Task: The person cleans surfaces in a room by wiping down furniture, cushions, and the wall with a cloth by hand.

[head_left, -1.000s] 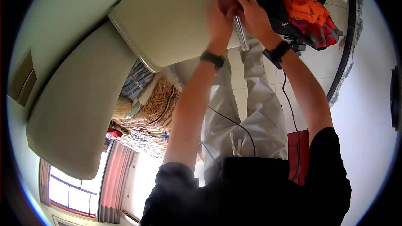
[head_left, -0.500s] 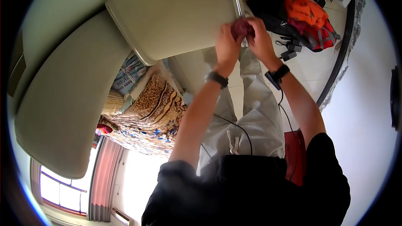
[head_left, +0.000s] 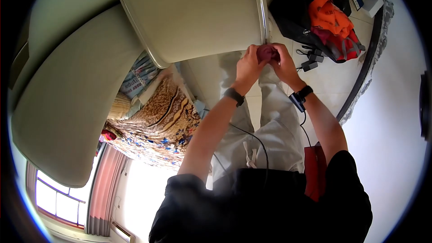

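Between my two hands is a small dark-red bundle (head_left: 267, 53), rounded and folded like rolled cloth; its exact kind does not show. My left hand (head_left: 249, 68) grips it from the left, thumb against its lower side. On the other side, the fingers of my right hand (head_left: 284, 66) are closed round its right edge. Both hands hold it over my light trousers, close to the near right corner of a pale table (head_left: 202, 18) with a shiny metal edge. My fingers partly cover the bundle.
A black bag (head_left: 288, 13) with orange cloth (head_left: 330, 15) lies on the floor at upper right, near black adapters (head_left: 310, 65). A beige padded backrest (head_left: 76, 94) stands at left, beside a bed with a patterned blanket (head_left: 157, 112). A thin cable (head_left: 252, 134) crosses my lap.
Both hands have come down toward my body and slightly right with the dark-red bundle, away from the table's metal edge. Their grip on it continues.
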Demonstrator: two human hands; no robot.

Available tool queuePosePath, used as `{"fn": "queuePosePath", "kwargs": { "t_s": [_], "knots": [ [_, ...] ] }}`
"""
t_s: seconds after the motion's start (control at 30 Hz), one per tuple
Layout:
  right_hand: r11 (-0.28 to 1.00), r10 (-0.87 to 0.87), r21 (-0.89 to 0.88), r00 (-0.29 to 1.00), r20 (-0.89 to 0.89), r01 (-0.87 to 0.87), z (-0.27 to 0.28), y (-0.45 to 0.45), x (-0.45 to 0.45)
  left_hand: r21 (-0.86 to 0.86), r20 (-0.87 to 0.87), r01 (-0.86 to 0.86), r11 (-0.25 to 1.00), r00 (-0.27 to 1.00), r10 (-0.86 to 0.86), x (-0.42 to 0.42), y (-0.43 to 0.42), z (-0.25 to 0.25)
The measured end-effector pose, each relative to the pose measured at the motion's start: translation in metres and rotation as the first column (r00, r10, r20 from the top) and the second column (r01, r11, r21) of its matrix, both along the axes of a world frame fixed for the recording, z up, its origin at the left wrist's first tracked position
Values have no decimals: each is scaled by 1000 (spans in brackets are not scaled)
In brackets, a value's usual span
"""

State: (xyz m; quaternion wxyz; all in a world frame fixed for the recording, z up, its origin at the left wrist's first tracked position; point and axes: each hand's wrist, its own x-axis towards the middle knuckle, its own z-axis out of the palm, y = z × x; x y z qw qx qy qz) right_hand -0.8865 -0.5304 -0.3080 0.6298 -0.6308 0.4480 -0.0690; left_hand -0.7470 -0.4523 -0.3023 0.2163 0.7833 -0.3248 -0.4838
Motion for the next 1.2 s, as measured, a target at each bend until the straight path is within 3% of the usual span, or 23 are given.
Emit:
{"fn": "queuePosePath", "kwargs": {
  "t_s": [0.1,0.23,0.5,0.7,0.77,0.87,1.0,1.1,1.2],
  "knots": [
    [995,68,70,997,39,-71,-9,-13,-5,46,18,13,999,1000,-14,1,-3,-4],
    [973,198,-120,980,-2,-197,-5,-27,-4,119,7,-4,993,1000,3,3,-16,-2],
    [972,234,12,971,49,-235,-3,-42,-2,123,2,90,988,996,-91,23,-32,4],
    [956,263,130,965,5,-262,6,-51,1,96,-44,19,995,999,-15,14,-25,1],
    [950,312,48,948,-61,-310,4,-50,1,82,-28,7,997,1000,-5,10,-23,-4],
    [951,306,61,952,-27,-304,6,-47,5,47,-48,-14,999,999,16,4,-13,-4],
    [871,418,-140,860,-294,-471,16,-31,13,47,-75,26,999,997,-23,14,-6,-1],
    [848,415,-205,854,-315,-488,20,-19,28,55,-81,23,998,997,-18,31,5,3],
    [837,404,-244,853,-330,-490,16,1,67,-20,-89,-133,991,987,130,54,32,-14]
  ]
}}
